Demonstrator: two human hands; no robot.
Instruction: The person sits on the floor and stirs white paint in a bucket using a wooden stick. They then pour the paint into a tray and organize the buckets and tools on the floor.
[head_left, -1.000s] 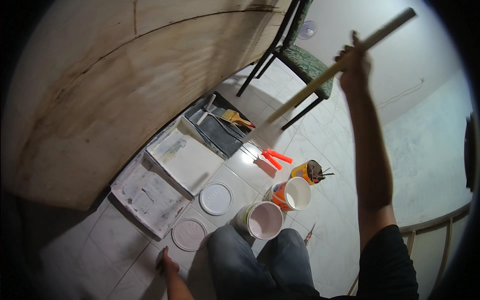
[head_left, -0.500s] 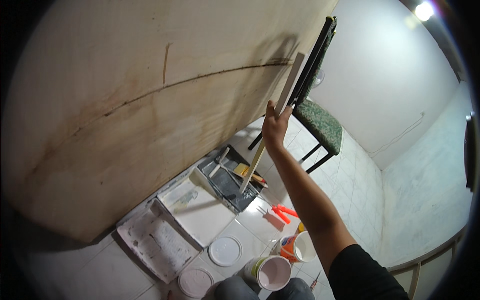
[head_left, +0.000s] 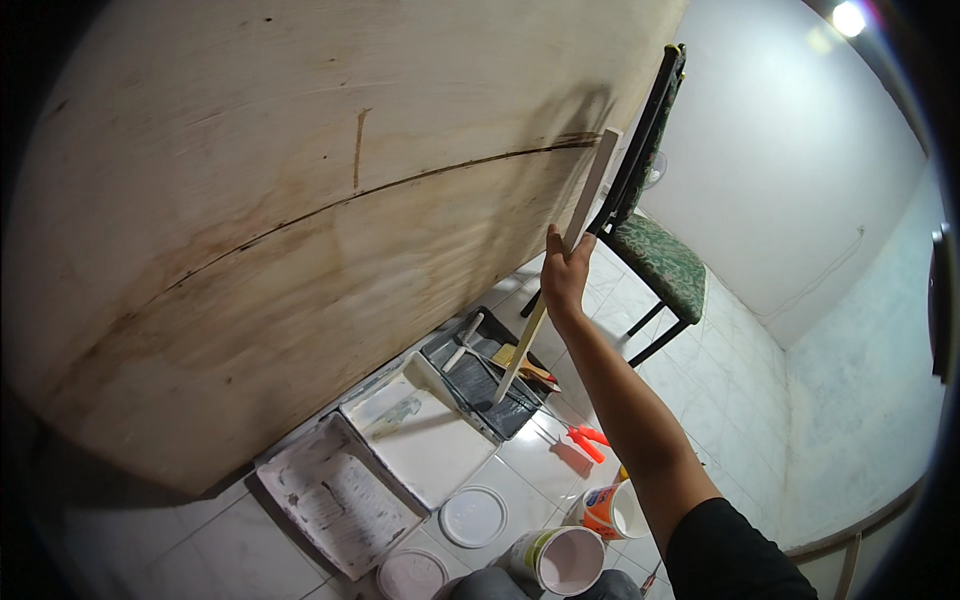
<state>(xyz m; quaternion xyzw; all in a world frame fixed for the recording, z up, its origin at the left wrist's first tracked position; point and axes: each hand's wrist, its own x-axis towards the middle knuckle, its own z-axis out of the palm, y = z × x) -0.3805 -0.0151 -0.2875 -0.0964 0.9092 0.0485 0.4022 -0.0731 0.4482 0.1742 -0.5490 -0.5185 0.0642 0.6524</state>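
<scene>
My right hand grips a long, slim stick, pale white above and yellowish below, held steeply near the stained board. Its lower end reaches over a dark tray, which holds a brush and roller frames. Beside that are a white paint tray and a smeared pinkish tray. Two round lids lie in front, near a bucket of pale pink paint and an orange-labelled bucket. My left hand is out of view.
A black-framed chair with a green patterned seat stands behind my hand, beside the board. Red-handled rollers lie on the tiled floor. White walls form a corner at the right, with a thin wire and a bright lamp above.
My right hand has brought the stick from high at the right leftward and more upright, near the board. The view has tilted up, and my left hand has left it.
</scene>
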